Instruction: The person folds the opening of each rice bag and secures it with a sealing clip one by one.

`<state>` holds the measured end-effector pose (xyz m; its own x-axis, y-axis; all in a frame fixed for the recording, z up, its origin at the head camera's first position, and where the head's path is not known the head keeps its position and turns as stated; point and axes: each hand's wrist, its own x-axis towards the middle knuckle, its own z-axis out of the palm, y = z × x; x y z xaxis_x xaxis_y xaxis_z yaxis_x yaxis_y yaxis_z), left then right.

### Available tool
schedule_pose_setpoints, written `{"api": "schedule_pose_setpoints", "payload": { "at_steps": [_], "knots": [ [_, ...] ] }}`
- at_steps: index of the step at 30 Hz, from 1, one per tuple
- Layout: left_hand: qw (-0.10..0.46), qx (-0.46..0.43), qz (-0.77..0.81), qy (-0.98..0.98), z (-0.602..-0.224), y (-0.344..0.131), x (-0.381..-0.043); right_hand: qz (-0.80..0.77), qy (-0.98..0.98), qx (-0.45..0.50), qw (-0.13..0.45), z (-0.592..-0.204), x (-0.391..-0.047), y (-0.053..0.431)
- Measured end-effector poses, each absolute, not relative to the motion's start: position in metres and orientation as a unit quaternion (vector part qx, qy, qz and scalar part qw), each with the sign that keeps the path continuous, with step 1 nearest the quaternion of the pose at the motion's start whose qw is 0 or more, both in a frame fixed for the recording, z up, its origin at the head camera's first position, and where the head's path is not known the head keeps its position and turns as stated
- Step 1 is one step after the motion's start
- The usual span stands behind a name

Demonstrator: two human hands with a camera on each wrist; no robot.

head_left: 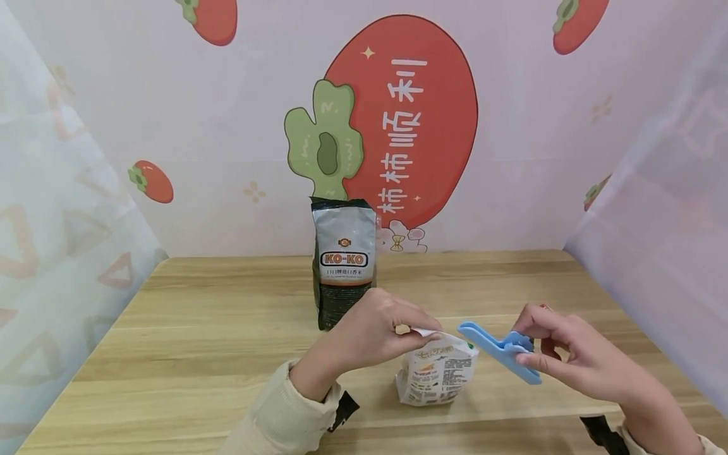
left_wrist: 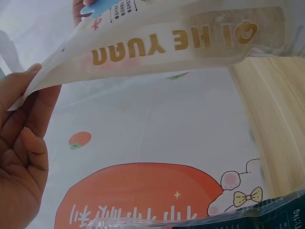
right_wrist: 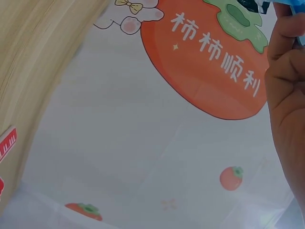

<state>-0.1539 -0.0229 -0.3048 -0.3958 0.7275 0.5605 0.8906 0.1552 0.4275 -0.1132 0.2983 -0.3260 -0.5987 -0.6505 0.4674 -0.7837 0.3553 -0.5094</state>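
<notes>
My left hand [head_left: 378, 328] pinches the top edge of a small white printed bag [head_left: 438, 373] that stands on the table. In the left wrist view the bag [left_wrist: 176, 45] stretches across the top, its gold lettering upside down, with thumb and fingers of the left hand [left_wrist: 24, 148] at its corner. To the right, my right hand [head_left: 574, 351] grips a light blue bag clip [head_left: 495, 351] by its handles; the clip's far end is close beside the bag's top right corner. A bit of the clip [left_wrist: 97, 6] shows in the left wrist view. The right wrist view catches the right hand [right_wrist: 288, 90] at its edge.
Behind the left hand stands a black and silver KO-KO rice bag [head_left: 344, 265] on the wooden table [head_left: 216, 341]. Cloth printed with persimmons [head_left: 216, 126] hangs behind and at both sides. A red and white printed item [right_wrist: 7, 143] sits at the right wrist view's left edge.
</notes>
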Motion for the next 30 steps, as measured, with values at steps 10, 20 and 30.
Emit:
{"api": "schedule_pose_setpoints", "payload": {
  "at_steps": [10,20,30],
  "knots": [
    [0.118,-0.544,-0.362,-0.748,-0.3055,-0.0236,-0.1546,0.314,-0.84,0.431,0.103,-0.3172,-0.1104,0.2936],
    [0.116,-0.546,-0.36,-0.748,-0.3054,-0.023,-0.155,0.312,-0.822,0.457,0.131,-0.3241,-0.1138,0.2986],
    [0.115,-0.549,-0.363,-0.744,-0.3049,-0.0225,-0.1536,0.307,-0.82,0.466,0.126,-0.3243,-0.1117,0.299]
  ]
}}
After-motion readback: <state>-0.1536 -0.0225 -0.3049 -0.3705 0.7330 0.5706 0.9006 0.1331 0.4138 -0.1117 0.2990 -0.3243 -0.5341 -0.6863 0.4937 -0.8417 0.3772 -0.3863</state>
